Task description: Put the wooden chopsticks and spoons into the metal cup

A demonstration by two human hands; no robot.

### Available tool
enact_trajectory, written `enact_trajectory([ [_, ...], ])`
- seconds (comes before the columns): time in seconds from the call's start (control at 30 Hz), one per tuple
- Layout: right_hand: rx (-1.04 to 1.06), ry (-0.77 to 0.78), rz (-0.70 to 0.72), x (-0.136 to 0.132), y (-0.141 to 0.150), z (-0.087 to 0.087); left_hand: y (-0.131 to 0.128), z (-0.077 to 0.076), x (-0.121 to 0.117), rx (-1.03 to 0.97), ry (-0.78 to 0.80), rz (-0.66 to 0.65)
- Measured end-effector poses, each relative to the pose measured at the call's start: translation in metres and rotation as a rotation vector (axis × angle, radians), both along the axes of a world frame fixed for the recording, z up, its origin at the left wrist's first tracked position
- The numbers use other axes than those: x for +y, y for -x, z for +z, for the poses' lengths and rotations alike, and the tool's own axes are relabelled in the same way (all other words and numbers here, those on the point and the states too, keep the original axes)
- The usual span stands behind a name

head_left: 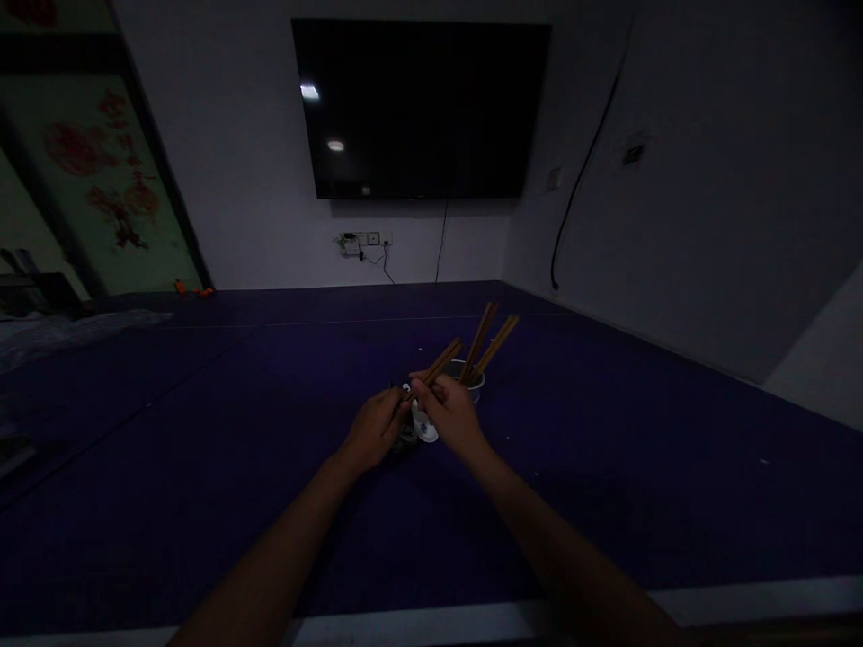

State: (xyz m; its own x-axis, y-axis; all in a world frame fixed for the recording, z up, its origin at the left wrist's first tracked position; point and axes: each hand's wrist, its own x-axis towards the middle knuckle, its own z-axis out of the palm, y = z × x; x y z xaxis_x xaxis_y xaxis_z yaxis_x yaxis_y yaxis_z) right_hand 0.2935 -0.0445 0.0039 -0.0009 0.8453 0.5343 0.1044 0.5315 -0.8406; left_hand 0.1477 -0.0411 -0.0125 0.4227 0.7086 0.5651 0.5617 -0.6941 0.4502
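Several wooden chopsticks [445, 356] are held in a bundle between my hands, slanting up to the right. My right hand [448, 410] is closed around their middle. At their lower left end, my left hand [378, 426] has its fingers closed on them. Behind my right hand stands a round container [475, 392] with a pale rim. More chopsticks [495, 345] stick up out of it, leaning right in two groups. Below my hands is a small white item with blue marks [425, 426], partly hidden. A dark object [405, 438] beside it is too dim to make out.
All this rests on a dark purple surface [607, 467] with a pale front edge [431, 622]. A television [424, 108] hangs on the far wall above sockets and cables [368, 241]. Clear plastic sheeting [81, 331] lies at the left. The room is dim.
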Motion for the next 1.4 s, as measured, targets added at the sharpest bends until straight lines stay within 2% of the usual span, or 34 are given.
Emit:
enact_trajectory([
  [0.1,0.019,0.0,0.002,-0.002,0.002,0.0,0.0,0.0,-0.001,0.027,-0.046,0.058],
  [0.23,0.091,-0.053,-0.107,-0.007,-0.004,0.008,0.002,0.0,0.0,0.045,-0.177,0.198],
  [0.33,0.221,-0.125,-0.283,-0.01,-0.015,0.021,0.005,-0.001,0.003,0.007,-0.273,0.328],
  [0.47,0.348,-0.219,-0.54,-0.007,-0.04,0.037,0.011,-0.004,0.007,-0.031,-0.316,0.451],
  [0.57,0.323,-0.302,-0.721,-0.004,-0.058,0.043,0.013,-0.006,0.009,-0.005,-0.316,0.464],
  [0.67,0.269,-0.338,-0.813,-0.003,-0.071,0.045,0.013,-0.007,0.009,0.035,-0.317,0.446],
  [0.93,0.027,-0.313,-0.791,0.0,-0.078,0.042,0.015,-0.008,0.008,0.063,-0.312,0.418],
  [1.13,-0.167,-0.325,-0.839,-0.004,-0.077,0.044,0.014,-0.009,0.007,0.08,-0.304,0.42],
  [1.4,-0.346,-0.219,-0.809,0.002,-0.075,0.041,0.012,-0.009,0.008,0.085,-0.279,0.4],
])
